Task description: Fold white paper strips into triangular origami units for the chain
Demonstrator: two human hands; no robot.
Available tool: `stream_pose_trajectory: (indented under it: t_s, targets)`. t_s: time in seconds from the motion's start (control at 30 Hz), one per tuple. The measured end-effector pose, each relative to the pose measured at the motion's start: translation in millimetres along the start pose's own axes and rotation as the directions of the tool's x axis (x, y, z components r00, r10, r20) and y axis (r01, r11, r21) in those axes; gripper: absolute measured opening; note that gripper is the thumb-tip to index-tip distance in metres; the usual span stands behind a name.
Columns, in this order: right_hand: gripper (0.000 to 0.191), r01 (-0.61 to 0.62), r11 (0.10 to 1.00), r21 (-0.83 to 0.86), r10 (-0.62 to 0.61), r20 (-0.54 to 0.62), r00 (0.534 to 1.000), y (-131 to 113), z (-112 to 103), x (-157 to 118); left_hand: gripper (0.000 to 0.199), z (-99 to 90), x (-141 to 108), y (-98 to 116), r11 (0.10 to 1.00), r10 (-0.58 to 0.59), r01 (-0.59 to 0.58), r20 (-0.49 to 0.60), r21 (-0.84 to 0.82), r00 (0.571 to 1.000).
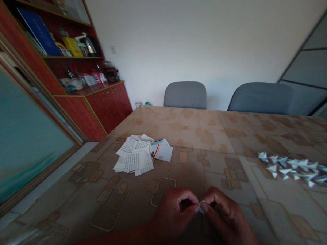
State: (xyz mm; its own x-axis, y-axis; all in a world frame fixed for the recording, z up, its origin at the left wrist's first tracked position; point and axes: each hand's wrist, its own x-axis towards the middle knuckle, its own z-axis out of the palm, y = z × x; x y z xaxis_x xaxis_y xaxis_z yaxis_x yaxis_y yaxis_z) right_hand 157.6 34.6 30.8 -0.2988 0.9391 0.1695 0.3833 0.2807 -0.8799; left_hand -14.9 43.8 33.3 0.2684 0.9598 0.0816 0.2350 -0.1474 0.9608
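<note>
Between my two hands, at the near middle of the table, is a small folded piece of paper (202, 206), mostly covered by the fingertips. My left hand (172, 212) pinches its left side between thumb and forefinger. On the opposite side, my right hand (227, 217) grips it with thumb and forefinger too. Ahead and to the left lies a loose pile of cut paper pieces (136, 159), most with printed text. Several small folded paper shapes (295, 167) with pointed tips stand clustered at the right.
A patterned cloth covers the table (201, 128). Two grey chairs (185, 94) stand behind its far edge, against a white wall. A red-brown cabinet (93, 106) with bottles, a kettle (90, 45) and a blue folder (39, 32) is at the left, near a glass panel (20, 140).
</note>
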Motion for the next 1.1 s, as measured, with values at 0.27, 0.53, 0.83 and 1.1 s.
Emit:
stream_pose_trajectory:
  t_s: [0.27, 0.53, 0.83, 1.1]
  targets:
    - [0.018, -0.053, 0.972, 0.230, 0.052, 0.007, 0.999, 5, -3, 6, 0.014, 1.4, 4, -7, 0.937, -0.163, 0.171, 0.053, -0.305, 0.985]
    - [0.021, -0.089, 0.969, 0.231, 0.092, -0.001, 0.996, 3, -2, 4, 0.019, 1.2, 3, -1, 0.899, -0.077, 0.077, 0.018, -0.431, 0.997]
    - [0.019, -0.068, 0.970, 0.232, 0.073, -0.012, 0.997, 3, -7, 1, 0.010, -12.6, -1, 5, 0.961, 0.153, -0.148, 0.002, -0.232, 0.988]
    - [0.027, -0.055, 0.949, 0.312, 0.047, 0.033, 0.998, -3, -6, 2, 0.011, -7.9, 1, 4, 0.867, 0.105, -0.057, 0.070, -0.495, 0.992]
